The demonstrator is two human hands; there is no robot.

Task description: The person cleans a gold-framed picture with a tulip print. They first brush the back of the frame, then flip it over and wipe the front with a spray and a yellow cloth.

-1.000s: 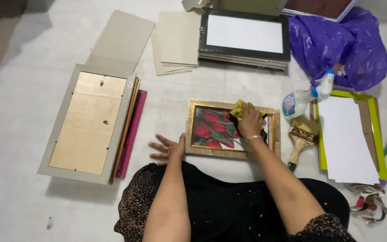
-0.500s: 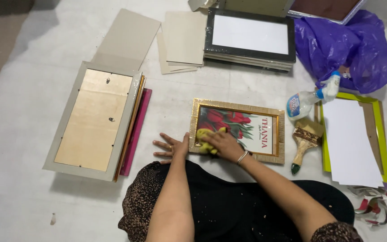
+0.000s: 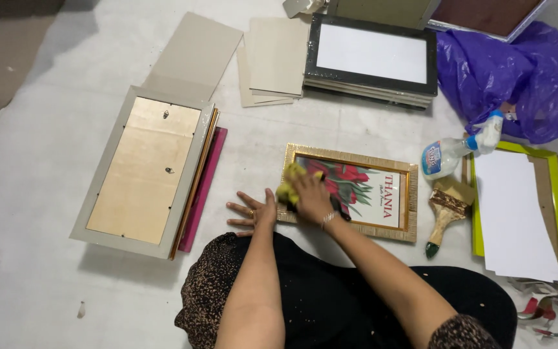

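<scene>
Item: gold picture frame [image 3: 382,223], tulip print under glass, lying flat on the pale floor [image 3: 27,194] just in front of the seated person.

Right hand [image 3: 311,197]: fingers clamped on a yellow cloth [image 3: 290,187], pressed to the glass at the frame's left end.

Left hand [image 3: 253,212]: fingers spread apart, flat on the floor, touching the frame's near left corner.

Step in hand, as judged: wiping the glass. The next stroke calls for steady pressure toward the right end, with the frame braced.

Nearby: spray bottle [image 3: 456,152] and brush [image 3: 445,216] to the right; grey frame stack [image 3: 146,171], face down, at left.
</scene>
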